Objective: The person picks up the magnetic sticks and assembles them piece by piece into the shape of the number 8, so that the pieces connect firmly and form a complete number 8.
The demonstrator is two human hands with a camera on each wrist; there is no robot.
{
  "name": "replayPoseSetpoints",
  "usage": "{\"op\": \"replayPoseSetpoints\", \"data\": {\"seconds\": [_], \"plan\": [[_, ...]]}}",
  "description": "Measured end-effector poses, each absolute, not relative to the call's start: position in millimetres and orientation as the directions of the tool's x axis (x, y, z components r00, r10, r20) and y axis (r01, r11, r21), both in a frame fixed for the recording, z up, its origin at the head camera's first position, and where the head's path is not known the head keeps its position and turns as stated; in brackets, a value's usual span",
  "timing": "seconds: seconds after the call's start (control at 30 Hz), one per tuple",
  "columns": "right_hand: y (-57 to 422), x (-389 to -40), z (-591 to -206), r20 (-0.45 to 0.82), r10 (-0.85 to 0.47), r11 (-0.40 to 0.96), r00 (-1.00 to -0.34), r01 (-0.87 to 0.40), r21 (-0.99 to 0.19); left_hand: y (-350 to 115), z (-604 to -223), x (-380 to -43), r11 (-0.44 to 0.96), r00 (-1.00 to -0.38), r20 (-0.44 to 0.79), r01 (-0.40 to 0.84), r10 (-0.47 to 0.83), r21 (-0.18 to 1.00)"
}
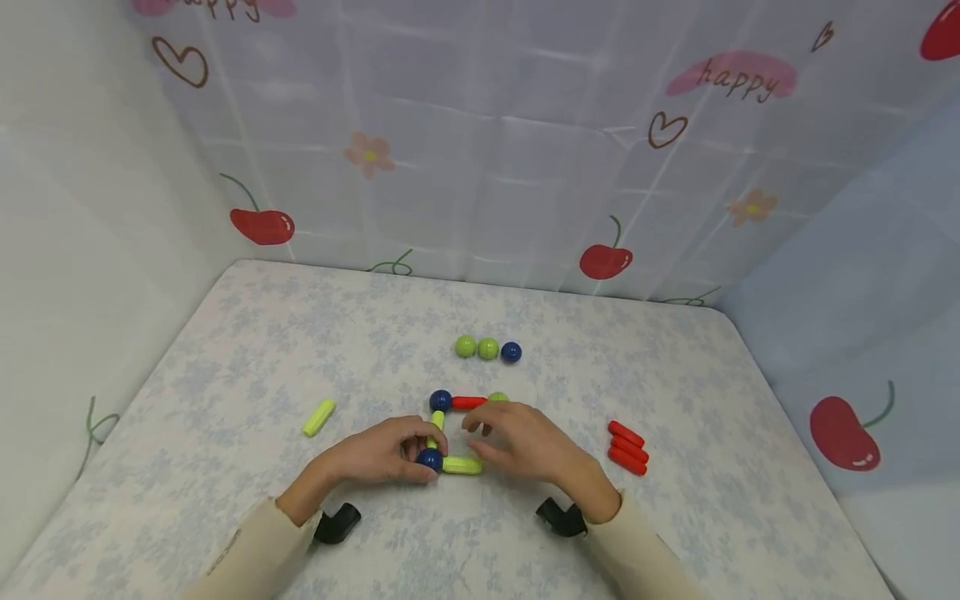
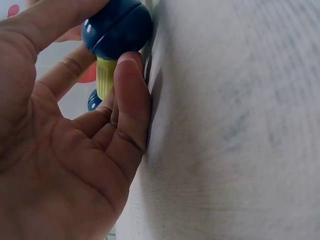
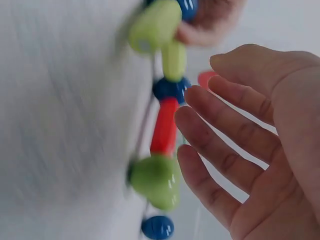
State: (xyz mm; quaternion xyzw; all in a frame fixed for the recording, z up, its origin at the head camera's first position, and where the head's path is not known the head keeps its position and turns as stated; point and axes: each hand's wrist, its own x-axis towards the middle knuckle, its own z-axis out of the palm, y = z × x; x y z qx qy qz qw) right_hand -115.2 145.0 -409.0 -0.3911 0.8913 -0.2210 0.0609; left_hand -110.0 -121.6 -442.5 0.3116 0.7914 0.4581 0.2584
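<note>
My left hand [image 1: 378, 452] holds a dark blue ball [image 1: 430, 459] between thumb and fingers, low over the table. From that ball a yellow-green rod [image 1: 462, 466] points right, its far end free. Another yellow-green rod [image 1: 437, 427] runs back to a second blue ball [image 1: 441, 401]. A red rod [image 1: 469, 402] joins this ball to a green ball [image 1: 498, 397], partly hidden behind my right hand [image 1: 525, 442]. That hand hovers beside the joined pieces with nothing in its grasp. In the right wrist view its fingers [image 3: 205, 132] are spread and fairly straight.
Two loose green balls [image 1: 466, 346] and a blue ball [image 1: 511, 352] sit in a row at the back. A single yellow-green rod [image 1: 319, 417] lies left, and three red rods [image 1: 628, 448] lie right. Curtains printed with cherries surround the patterned table [image 1: 675, 375].
</note>
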Motion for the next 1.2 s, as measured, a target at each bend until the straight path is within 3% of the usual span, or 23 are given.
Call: {"op": "replayPoseSetpoints", "data": {"seconds": [0.43,0.77,1.2], "plan": [[177.3,-185.5,-414.8,0.166,-0.433,0.764,-0.886,-0.459,-0.453,-125.4,-445.7,-111.7,0.371,-0.677,-0.136,0.214,0.723,0.904],[176.9,-212.6,-432.6,0.215,-0.352,0.760,-0.911,-0.413,-0.502,-121.6,-443.8,-112.4,0.381,-0.682,-0.157,0.191,0.715,0.905],[176.0,-213.6,-443.4,0.139,-0.319,0.770,-0.938,-0.341,-0.539,-119.9,-445.1,-111.5,0.374,-0.685,-0.153,0.186,0.712,0.909]]}}
